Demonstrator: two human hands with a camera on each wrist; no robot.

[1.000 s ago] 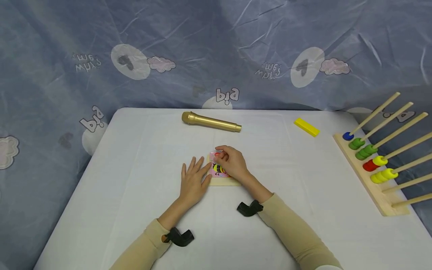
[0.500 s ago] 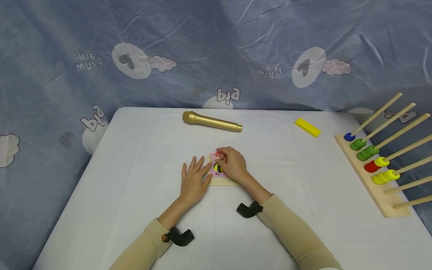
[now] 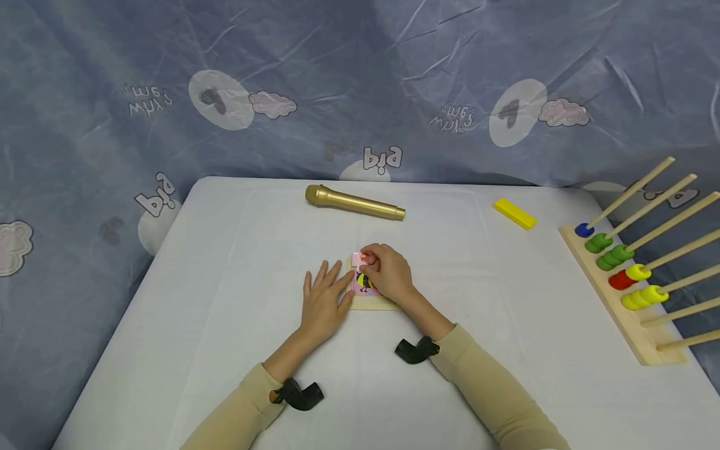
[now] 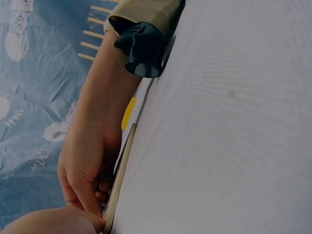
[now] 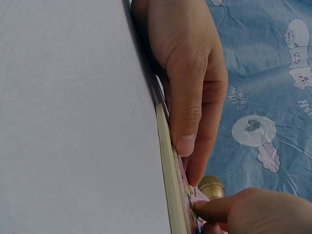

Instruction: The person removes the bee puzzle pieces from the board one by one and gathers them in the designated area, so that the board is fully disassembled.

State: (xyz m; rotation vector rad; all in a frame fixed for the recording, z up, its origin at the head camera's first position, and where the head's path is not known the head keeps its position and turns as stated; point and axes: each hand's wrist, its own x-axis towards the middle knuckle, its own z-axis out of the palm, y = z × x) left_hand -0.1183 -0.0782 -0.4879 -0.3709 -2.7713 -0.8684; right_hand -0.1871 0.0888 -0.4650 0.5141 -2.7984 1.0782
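A small wooden jigsaw puzzle board (image 3: 372, 304) lies on the white table, bearing a pink picture with a yellow-and-black bee (image 3: 364, 281). My left hand (image 3: 325, 306) is spread beside it, thumb and index fingertip at the board's left edge; in the right wrist view, these straight fingers reach along the board (image 5: 167, 161). My right hand (image 3: 389, 272) bends over the picture's right part and hides it. Its thumb and index finger pinch a pink puzzle piece (image 5: 199, 195) at the upper left of the picture, tilted up from the board.
A gold microphone (image 3: 355, 202) lies behind the board. To its right is a yellow block (image 3: 514, 214). At the right edge stands a wooden bead counter (image 3: 624, 294) with upright pegs and coloured beads. A patterned blue cloth (image 3: 315, 75) hangs behind the table.
My right fingers have shifted slightly over the picture, and a gap line now shows below the pink piece. The left hand stays in place. The head view has shifted a little.
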